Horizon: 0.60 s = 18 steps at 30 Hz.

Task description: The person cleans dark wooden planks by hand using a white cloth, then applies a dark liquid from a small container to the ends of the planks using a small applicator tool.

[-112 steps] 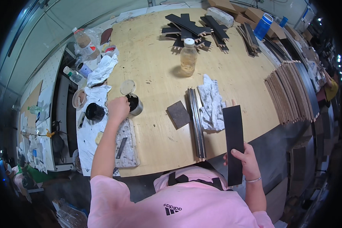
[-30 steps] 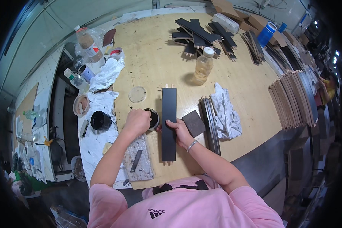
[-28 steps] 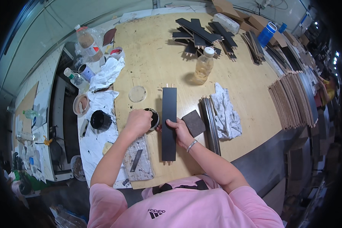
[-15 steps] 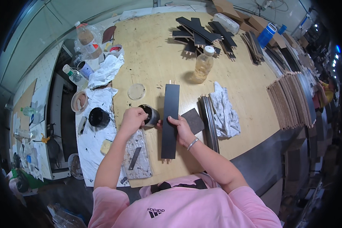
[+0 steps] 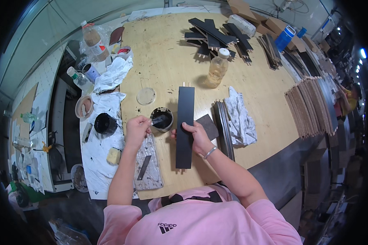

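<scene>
My left hand [image 5: 138, 130] is closed in a pinch on a small flat tool [image 5: 156, 121], greyish and dark-smeared; its far end is over the mouth of a can [image 5: 162, 128] with black paste inside. In my right hand [image 5: 200, 138] is a black board [image 5: 185, 122] with wooden dowels at both ends. The thumb lies on its face and the fingers go behind it. The board stands lengthwise in front of me, beside the can. A dark square pad [image 5: 207, 125] lies just right of the board, partly behind my right hand.
Left of the can are a round lid [image 5: 146, 96], a black-stained pot [image 5: 105, 124], a sponge [image 5: 113, 156] and a smeared slab with a dark strip [image 5: 144, 167]. A bottle [image 5: 217, 71], stacked boards [image 5: 223, 130], a white rag [image 5: 240, 118] and a board pile [image 5: 210, 36] occupy the right and back.
My left hand has drawn back left and slightly down from the can, bringing the flat tool into view. The board in my right hand has shifted slightly up and right.
</scene>
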Motion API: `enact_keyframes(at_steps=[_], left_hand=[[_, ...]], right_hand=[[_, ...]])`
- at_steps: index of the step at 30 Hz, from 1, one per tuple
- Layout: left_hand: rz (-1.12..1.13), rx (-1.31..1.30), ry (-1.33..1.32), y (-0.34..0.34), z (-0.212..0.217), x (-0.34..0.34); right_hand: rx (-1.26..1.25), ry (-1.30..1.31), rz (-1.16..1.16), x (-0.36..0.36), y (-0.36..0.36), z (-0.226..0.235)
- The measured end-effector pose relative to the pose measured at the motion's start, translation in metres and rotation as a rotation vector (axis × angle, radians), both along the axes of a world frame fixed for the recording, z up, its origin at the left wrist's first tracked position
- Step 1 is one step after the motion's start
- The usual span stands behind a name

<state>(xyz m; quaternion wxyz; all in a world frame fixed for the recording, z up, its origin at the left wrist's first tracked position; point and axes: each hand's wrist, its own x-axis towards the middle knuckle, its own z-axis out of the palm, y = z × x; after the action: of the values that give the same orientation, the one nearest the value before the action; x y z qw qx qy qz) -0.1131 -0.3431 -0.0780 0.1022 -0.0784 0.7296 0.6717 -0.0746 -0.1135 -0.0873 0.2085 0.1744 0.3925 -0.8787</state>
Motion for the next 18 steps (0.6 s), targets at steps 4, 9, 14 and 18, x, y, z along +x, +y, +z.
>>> enact_keyframes(at_steps=[4,9,14,18], left_hand=[[0.007,0.102,-0.023,-0.009,0.012,0.011],[-0.024,0.327,-0.047,0.01,0.05,0.031],[-0.115,0.422,0.119,0.031,0.061,0.056],[-0.211,0.359,0.357,0.054,0.072,0.064]], right_hand=[[0.079,-0.014,0.097,0.011,0.028,0.024],[0.137,-0.007,0.142,0.047,0.069,0.072],[0.133,-0.062,0.243,0.089,0.098,0.104],[0.096,-0.073,0.208,0.119,0.11,0.114]])
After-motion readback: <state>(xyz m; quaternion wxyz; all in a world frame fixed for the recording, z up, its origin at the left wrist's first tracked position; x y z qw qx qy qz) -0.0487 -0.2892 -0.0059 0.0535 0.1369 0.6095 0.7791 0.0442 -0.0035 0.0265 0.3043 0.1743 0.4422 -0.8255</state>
